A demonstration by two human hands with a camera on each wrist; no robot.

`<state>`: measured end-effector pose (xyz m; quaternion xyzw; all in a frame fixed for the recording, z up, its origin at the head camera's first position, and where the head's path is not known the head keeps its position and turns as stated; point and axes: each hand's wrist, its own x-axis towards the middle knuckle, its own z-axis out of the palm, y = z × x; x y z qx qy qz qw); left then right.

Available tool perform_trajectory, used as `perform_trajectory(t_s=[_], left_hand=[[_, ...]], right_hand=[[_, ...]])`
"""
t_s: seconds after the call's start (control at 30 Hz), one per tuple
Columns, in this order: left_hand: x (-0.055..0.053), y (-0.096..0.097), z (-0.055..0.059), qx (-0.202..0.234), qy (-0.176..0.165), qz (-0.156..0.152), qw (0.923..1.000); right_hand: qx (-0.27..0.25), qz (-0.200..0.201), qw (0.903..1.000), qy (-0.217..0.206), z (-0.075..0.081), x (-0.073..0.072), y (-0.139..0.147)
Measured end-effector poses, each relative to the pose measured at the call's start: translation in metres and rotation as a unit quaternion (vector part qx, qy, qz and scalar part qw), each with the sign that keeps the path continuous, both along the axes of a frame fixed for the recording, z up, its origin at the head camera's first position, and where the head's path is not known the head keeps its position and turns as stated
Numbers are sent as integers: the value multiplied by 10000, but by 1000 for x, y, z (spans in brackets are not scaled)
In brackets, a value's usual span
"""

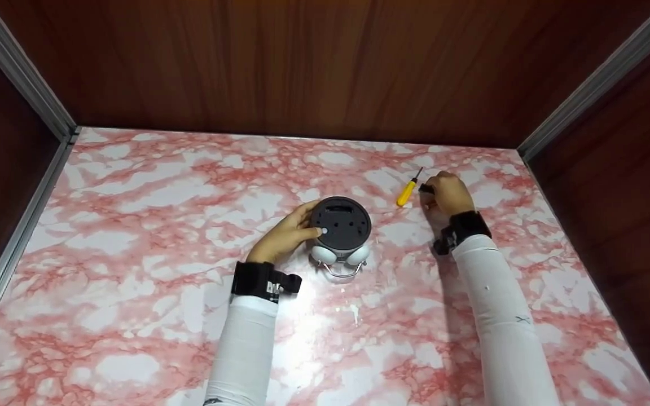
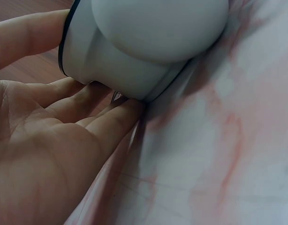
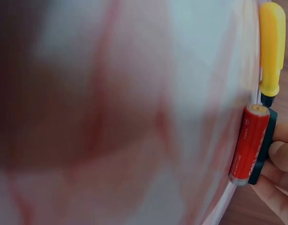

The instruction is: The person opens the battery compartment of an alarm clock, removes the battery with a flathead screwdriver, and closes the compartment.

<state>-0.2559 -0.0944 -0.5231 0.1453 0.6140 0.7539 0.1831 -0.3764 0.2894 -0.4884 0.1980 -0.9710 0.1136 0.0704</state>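
Note:
A round alarm clock (image 1: 347,239) with a dark back and white bells (image 1: 324,255) lies back side up, a slot showing in its back. My left hand (image 1: 282,238) grips its left side, thumb on the back's edge and fingers along the white casing (image 2: 158,28). Farther right, my right hand (image 1: 450,194) pinches a small black cover (image 1: 426,188). In the right wrist view a red battery (image 3: 248,146) lies against that black cover (image 3: 265,152); whether the fingers bear on the battery too, I cannot tell. The head view hides the battery.
A yellow-handled screwdriver (image 1: 407,194) lies just left of my right hand, its tip pointing away. Brown wood-look panels (image 1: 302,67) wall the marbled red-and-white table (image 1: 133,270) at the back and both sides.

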Motion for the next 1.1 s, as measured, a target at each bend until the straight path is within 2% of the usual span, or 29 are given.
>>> perform_trajectory(t_s=[0.2,0.47,0.63,0.9,1.1], left_hand=[[0,0,-2,57,-59,16,10000],[2,-2,-2,-31,-37,-11,10000],[2,-1,0,123,-210,46,9997],[1,-2,1,-96,-41,10,9999],[1,0,1,-39,-56,-45,10000]], right_hand=[[-116,3,9999,30,4,1,-2],[-159,454,9968,642,9,6,-10],[-250,597,9952,729,13,9,-22],[-455,916,9903,938,17,13,-37],[-606,1232,9841,1126,18,18,-48]])
